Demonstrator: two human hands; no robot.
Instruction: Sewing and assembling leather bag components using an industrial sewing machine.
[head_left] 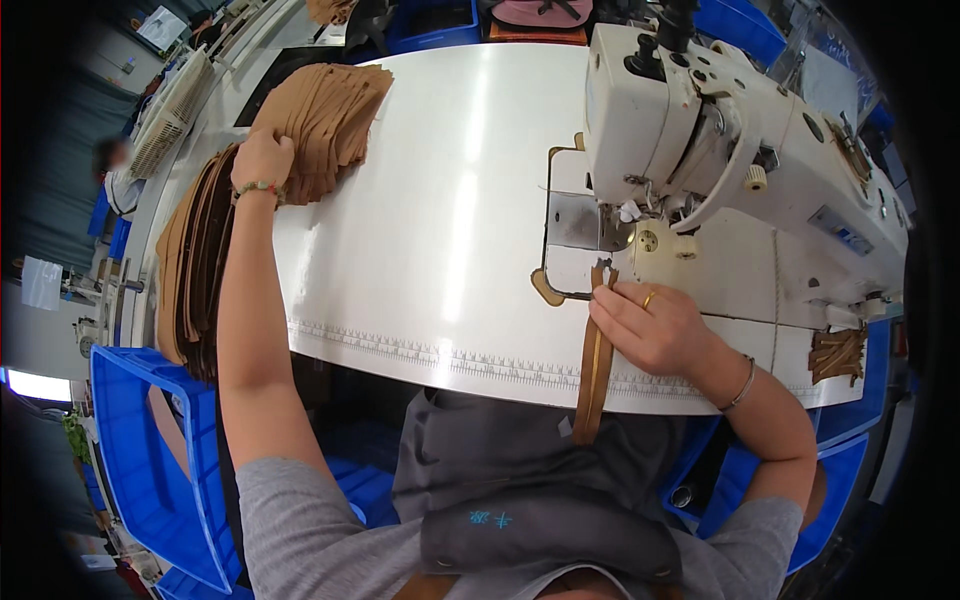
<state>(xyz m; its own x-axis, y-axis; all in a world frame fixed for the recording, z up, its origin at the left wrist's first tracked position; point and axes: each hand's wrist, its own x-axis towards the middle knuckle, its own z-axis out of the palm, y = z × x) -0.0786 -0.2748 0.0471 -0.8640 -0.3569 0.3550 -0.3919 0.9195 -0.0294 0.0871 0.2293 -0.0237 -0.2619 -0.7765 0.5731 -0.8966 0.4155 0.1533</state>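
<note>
My left hand [263,165] reaches to the far left, its fingers closed at the near edge of a fanned stack of tan fabric pieces [325,115]. Whether one piece is pinched there is too small to tell. Beside that wrist hangs a second pile of brown and dark pieces [195,260] over the table's left edge. My right hand [655,330] pinches a brown zipper [593,375] just in front of the sewing machine's needle area. The zipper's upper end lies near the presser foot, and its lower end hangs over the table's front edge.
A white sewing machine [700,130] takes up the right side of the white table [420,230]. Small brown strips [838,356] lie at the table's right corner. Blue bins [150,450] stand below the left and right edges. A printed ruler runs along the front edge.
</note>
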